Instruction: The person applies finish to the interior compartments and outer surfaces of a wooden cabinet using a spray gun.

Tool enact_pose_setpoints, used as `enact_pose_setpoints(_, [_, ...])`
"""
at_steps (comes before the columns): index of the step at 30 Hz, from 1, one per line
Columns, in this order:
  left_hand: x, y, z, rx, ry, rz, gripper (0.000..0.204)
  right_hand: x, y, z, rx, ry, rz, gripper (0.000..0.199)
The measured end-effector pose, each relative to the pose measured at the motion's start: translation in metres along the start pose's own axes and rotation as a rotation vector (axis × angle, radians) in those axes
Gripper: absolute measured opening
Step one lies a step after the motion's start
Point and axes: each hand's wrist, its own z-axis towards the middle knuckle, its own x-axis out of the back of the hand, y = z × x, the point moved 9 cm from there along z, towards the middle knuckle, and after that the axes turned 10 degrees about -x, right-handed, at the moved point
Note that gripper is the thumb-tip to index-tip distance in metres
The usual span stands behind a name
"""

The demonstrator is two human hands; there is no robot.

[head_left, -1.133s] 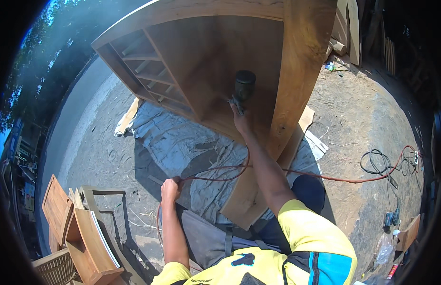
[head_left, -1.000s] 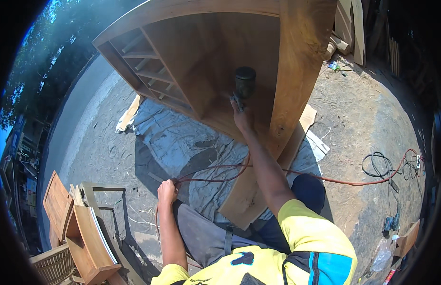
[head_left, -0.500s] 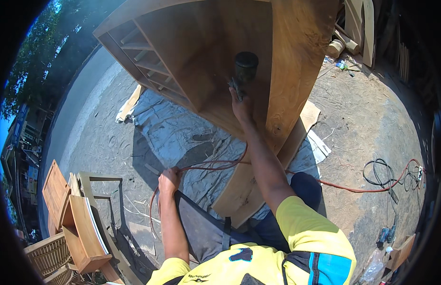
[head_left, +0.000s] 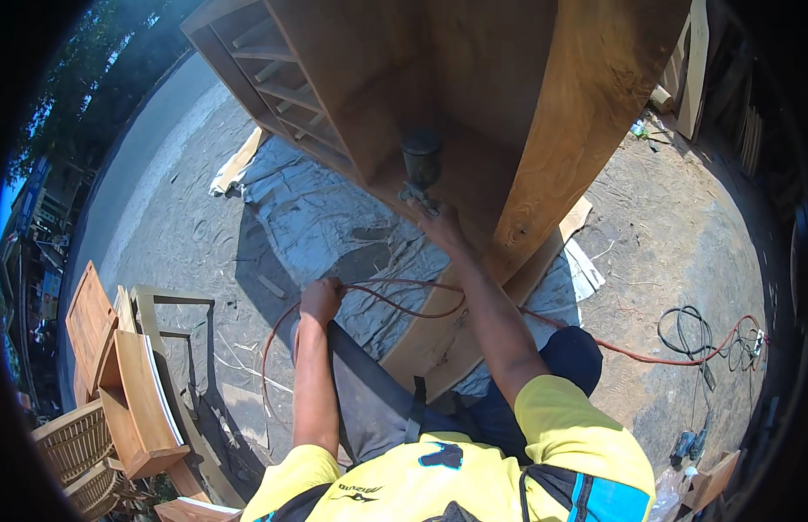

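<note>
Nearest, the left hand (head_left: pixel 321 300) is closed in a fist around the red hose (head_left: pixel 395 300), which loops from that fist across the lap and trails off right over the ground toward a coiled black cable (head_left: pixel 682 335). The hose looks light and limp; it should bend wherever it is pulled and would likely snag on a corner if left slack, so holding it up in a loose loop close to the body seems the sensible place to take it.

Further out, the right hand (head_left: pixel 440 228) is wrapped on the grip of the spray gun (head_left: pixel 420 170), fingers closed round the handle under the dark cup. The gun sits inside the open cabinet (head_left: pixel 543 113), just above its lower panel and close to the inner corner. It looks rigid and top-heavy, with the cup on top carrying the weight, so it probably wants to tip; the handle below the cup is the natural hold. Whether the trigger is pressed cannot be told.

The cabinet lies tilted over a pale sheet (head_left: pixel 308 209) spread on the dirt. Its shelf side (head_left: pixel 273 78) faces left. Far left stand wooden chairs (head_left: pixel 117 374).
</note>
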Motion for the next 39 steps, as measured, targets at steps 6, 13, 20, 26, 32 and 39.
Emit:
enact_pose_setpoints(6, [0.0,0.007,0.001,0.037,-0.014,0.015,0.022,0.01,-0.068,-0.022,0.163,0.088,-0.002,0.051])
enact_pose_setpoints(13, [0.002,-0.003,-0.002,0.054,-0.005,-0.015,0.022,0.031,-0.175,-0.061,0.365,0.118,0.127,0.039])
enact_pose_setpoints(20, [-0.003,-0.007,0.002,0.034,0.012,-0.011,0.022,0.014,-0.139,-0.047,0.335,0.174,-0.005,0.041])
enact_pose_setpoints(26, [-0.012,-0.002,0.005,0.011,0.012,-0.021,0.023,-0.001,-0.089,-0.034,0.186,0.091,-0.188,0.053])
enact_pose_setpoints(32, [-0.017,-0.007,0.004,0.022,0.008,-0.028,0.024,0.014,-0.161,-0.064,0.29,0.18,-0.13,0.052])
enact_pose_setpoints(39, [-0.01,-0.009,0.007,0.044,0.035,-0.119,0.021,0.042,-0.27,-0.101,0.574,0.369,-0.095,0.04])
